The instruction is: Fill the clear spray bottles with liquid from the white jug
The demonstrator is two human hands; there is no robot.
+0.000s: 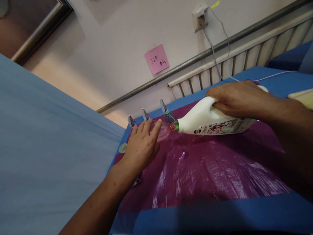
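My right hand [233, 98] grips a white detergent jug [195, 117] by its handle. The jug lies tipped on its side, its green spout [176, 126] pointing left. That spout meets the reddish neck of a clear pinkish bottle [163, 131]; whether liquid flows cannot be made out. Around the bottle's body is my left hand [143, 143], fingers partly spread and the palm side hidden. Just behind stands a clear bluish spray bottle [170, 117] with a grey trigger head. Two more grey-and-pink trigger heads [145, 114] rise to its left, their bottles mostly hidden by my left hand.
A shiny purple plastic sheet [195, 173] covers part of the blue-covered table [195, 215]. A pale green round cap [123, 148] lies at the left edge. Blue cloth [49, 147] hangs at left. White cables [228, 49] run from the wall socket [200, 19] down onto the table.
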